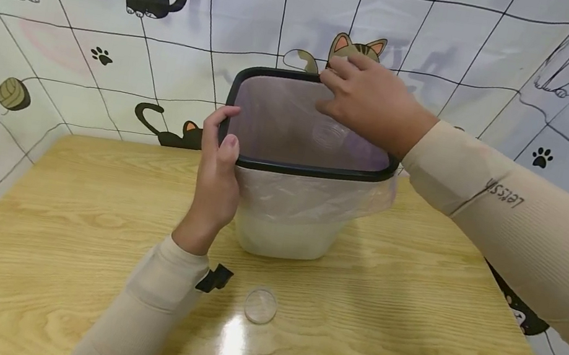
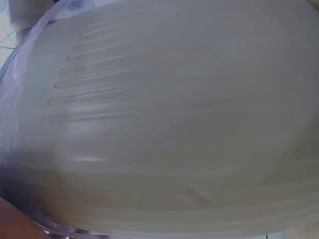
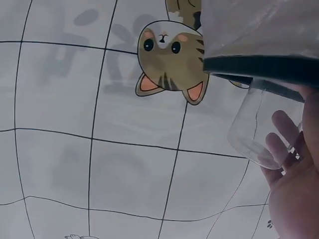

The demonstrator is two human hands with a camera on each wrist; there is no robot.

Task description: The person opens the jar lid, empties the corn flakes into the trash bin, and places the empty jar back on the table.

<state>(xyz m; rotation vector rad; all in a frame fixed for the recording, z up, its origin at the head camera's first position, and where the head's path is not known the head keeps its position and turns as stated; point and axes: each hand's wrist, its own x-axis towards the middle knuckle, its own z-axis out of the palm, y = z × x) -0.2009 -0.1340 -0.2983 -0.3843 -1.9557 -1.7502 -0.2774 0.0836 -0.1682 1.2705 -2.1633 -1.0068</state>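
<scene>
A pale trash bin [image 1: 288,238] with a black rim [image 1: 313,173] stands on the table, its clear liner bag [image 1: 281,196] folded over the outside. My left hand [image 1: 218,182] grips the rim on the left, thumb and a finger curled over it. Above the opening is my right hand [image 1: 371,101], fingers extended and spread. A clear plastic jar [image 3: 244,129] is just beneath that hand, overlapping its fingers in the right wrist view. In the head view, the jar's ringed round end [image 1: 330,135] shows inside the bin. The bin's ribbed side [image 2: 174,114] fills the left wrist view.
A clear round lid [image 1: 260,305] lies on the wooden table [image 1: 375,343] in front of the bin. White cloth walls [image 1: 256,9] with black lines and cartoon cats surround the table at the back and sides. A black strap end sticks out from the left sleeve [image 1: 145,299].
</scene>
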